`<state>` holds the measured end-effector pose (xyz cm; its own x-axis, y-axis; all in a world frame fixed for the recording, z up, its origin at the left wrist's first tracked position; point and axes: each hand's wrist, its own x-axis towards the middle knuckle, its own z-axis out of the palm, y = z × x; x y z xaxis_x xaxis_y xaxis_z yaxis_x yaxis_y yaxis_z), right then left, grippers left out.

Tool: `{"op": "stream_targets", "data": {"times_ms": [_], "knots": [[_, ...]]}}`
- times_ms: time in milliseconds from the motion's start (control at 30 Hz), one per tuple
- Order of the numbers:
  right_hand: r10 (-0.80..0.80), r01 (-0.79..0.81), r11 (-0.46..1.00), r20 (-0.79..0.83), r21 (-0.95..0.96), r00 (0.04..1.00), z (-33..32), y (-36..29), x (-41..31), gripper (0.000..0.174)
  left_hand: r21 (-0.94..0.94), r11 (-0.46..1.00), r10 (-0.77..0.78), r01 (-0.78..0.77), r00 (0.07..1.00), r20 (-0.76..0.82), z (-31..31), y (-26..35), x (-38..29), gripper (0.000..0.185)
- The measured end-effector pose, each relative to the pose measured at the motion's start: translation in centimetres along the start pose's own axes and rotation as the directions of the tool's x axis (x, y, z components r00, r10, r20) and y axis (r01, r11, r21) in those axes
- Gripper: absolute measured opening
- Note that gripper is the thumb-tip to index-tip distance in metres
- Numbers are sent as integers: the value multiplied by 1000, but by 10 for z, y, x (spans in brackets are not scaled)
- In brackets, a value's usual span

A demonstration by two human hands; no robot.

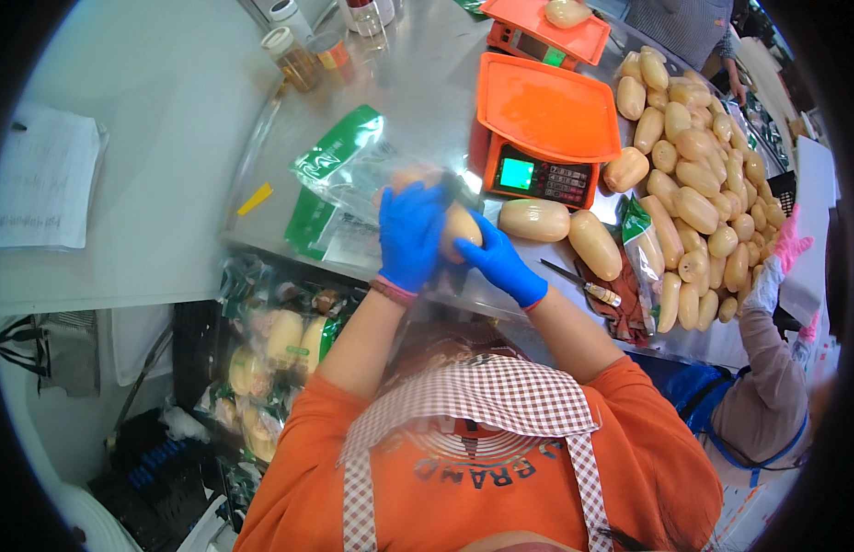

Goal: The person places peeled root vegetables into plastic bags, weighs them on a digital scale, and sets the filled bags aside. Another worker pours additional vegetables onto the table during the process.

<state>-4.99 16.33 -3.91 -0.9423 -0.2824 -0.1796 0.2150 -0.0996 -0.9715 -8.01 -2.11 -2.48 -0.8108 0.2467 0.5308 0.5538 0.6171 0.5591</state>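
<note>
Blue gloves cover both of my hands. My left hand (411, 231) lies over a clear plastic bag with a green printed band (344, 148), pressing on the pale root pieces in it. My right hand (499, 259) grips the right side of a peeled lotus root segment (462, 231) at the bag's opening. How much of that segment is inside the bag I cannot tell. Just right of my hands, two peeled lotus root segments (534, 220) lie in front of an orange digital scale (547, 110) with a bare pan. A knife (580, 281) rests near my right forearm.
A large pile of peeled lotus roots (699, 179) covers the right of the metal table. A second orange scale (547, 27) and several jars (289, 58) stand farther back. Bagged roots (282, 338) fill a container below the edge. A co-worker's pink-gloved hand (791, 238) is at far right.
</note>
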Motion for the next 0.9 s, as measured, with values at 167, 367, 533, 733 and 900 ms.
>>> {"op": "stream_targets", "data": {"times_ms": [167, 367, 533, 733, 900], "knots": [[132, -244, 730, 219, 639, 967, -5, 9, 22, 57, 41, 985, 158, -167, 974, 164, -6, 25, 2, 16], [-74, -3, 665, 70, 747, 995, 5, 15, 47, 45, -337, 938, 131, -82, 984, 124, 11, 76, -26, 6], [195, -165, 682, 40, 713, 980, 4, -4, 38, 46, -390, 917, 129, -79, 986, 104, 4, 73, -35, 9], [89, -96, 857, 38, 507, 995, -5, -11, 14, 45, -828, 162, -853, 537, 499, 157, -10, 50, -13, 45], [-288, 274, 953, -111, -126, 951, -12, -5, -4, 34, -753, -16, -559, 658, 618, 553, 28, 52, 3, 52]]}}
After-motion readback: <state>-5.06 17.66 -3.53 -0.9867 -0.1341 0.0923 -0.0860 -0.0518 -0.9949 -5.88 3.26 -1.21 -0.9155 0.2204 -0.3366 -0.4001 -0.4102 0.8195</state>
